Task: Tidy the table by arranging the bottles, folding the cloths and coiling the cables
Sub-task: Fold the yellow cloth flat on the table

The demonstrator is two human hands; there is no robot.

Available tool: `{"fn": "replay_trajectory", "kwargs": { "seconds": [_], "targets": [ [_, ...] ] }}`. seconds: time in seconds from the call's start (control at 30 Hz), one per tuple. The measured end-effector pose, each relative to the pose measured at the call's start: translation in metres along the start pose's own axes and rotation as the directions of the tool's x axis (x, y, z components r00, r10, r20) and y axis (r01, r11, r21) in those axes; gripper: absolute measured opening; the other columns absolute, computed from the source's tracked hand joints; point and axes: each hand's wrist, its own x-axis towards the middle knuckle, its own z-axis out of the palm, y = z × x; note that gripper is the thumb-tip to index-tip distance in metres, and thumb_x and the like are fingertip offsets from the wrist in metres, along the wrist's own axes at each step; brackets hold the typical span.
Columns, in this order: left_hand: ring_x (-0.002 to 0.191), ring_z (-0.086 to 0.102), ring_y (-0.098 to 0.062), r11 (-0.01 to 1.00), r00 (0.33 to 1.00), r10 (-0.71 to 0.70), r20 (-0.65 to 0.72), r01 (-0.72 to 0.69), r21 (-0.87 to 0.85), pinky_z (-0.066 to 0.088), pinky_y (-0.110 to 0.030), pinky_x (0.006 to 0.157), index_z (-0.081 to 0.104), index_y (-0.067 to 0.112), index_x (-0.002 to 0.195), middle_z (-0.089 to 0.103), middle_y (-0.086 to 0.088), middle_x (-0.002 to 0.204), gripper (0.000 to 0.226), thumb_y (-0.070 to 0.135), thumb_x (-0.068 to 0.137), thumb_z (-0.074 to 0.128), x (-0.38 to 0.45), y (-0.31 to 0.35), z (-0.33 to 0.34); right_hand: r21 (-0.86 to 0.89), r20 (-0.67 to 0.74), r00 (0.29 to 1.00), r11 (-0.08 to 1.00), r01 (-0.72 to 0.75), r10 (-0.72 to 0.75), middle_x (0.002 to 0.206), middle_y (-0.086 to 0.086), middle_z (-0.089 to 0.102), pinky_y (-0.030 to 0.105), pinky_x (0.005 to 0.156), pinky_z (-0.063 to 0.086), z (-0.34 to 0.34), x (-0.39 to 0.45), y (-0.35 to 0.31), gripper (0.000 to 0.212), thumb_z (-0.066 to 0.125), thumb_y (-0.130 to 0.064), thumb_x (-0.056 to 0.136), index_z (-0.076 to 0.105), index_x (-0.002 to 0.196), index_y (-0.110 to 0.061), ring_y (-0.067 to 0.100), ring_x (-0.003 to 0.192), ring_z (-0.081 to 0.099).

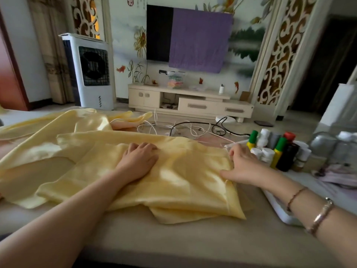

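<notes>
A large pale yellow cloth (173, 180) lies partly folded across the table (173, 244). My left hand (140, 161) rests flat on its middle, fingers straight, pressing it down. My right hand (245, 165) lies at the cloth's right edge with thumb stretched out and fingers bent at the fold; whether it pinches the fabric is unclear. A group of bottles (278, 151) with green, red and white caps stands upright just right of my right hand. White and black cables (185, 128) lie tangled at the table's far side.
A white tray (280, 211) sits under my right forearm at the table's right edge. A crumpled pinkish cloth (340, 176) and grey containers (328, 146) lie at far right. More yellow cloth (81, 122) spreads to the left. Beyond are a TV cabinet and an air cooler.
</notes>
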Motion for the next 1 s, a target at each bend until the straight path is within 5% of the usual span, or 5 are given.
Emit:
{"fn": "replay_trajectory", "kwargs": {
  "seconds": [0.2,0.3,0.43,0.73,1.0],
  "targets": [
    [0.126,0.033,-0.027,0.996,0.995,-0.078,-0.062,0.08,0.039,0.029,-0.042,0.103,0.046,0.027,0.131,0.044,0.004,0.14,0.036,0.041,0.098,0.038,-0.004,0.0,0.001,0.391,0.035,0.999,0.919,-0.048,0.038,0.115,0.011,0.056,0.035,0.077,0.049,-0.003,-0.011,0.001,0.043,0.063,-0.021,0.087,0.034,0.118,-0.012,0.024,0.095,0.058],
    [0.125,0.035,-0.029,0.994,0.992,-0.091,-0.086,0.096,0.056,0.031,-0.042,0.102,0.046,0.023,0.129,0.046,0.001,0.138,0.036,0.039,0.098,0.038,-0.006,0.002,0.002,0.761,-0.18,0.976,0.646,0.06,0.121,0.1,0.01,0.06,0.035,0.074,0.051,-0.005,-0.012,-0.001,0.027,0.061,-0.009,0.09,0.041,0.106,-0.016,0.024,0.086,0.062],
    [0.126,0.035,-0.03,0.993,0.991,-0.098,-0.094,0.103,0.054,0.032,-0.042,0.101,0.047,0.022,0.129,0.047,-0.001,0.137,0.036,0.038,0.098,0.038,-0.007,0.003,0.001,0.992,0.012,0.977,0.117,-0.037,0.213,0.098,0.006,0.063,0.034,0.068,0.053,-0.012,-0.02,-0.003,0.019,0.06,-0.022,0.094,0.052,0.11,-0.017,0.018,0.077,0.063],
    [0.125,0.036,-0.033,0.993,0.992,-0.1,-0.081,0.105,0.059,0.031,-0.044,0.102,0.048,0.02,0.128,0.047,-0.005,0.137,0.036,0.038,0.098,0.038,-0.006,0.003,0.0,0.447,-0.144,0.978,0.872,0.2,-0.15,0.116,-0.015,0.045,0.018,0.086,0.03,0.015,-0.091,0.003,0.091,0.072,-0.062,0.067,0.012,0.131,-0.041,-0.004,0.103,0.041],
    [0.124,0.037,-0.033,0.994,0.992,-0.09,-0.084,0.094,0.053,0.034,-0.044,0.1,0.05,0.018,0.124,0.049,-0.005,0.135,0.035,0.037,0.098,0.037,-0.01,0.003,-0.001,0.51,-0.333,0.927,0.794,0.331,-0.173,0.089,-0.003,0.064,0.024,0.076,0.049,0.011,-0.092,-0.001,0.044,0.06,-0.003,0.085,0.04,0.118,-0.024,0.009,0.081,0.059]
  ]
}}
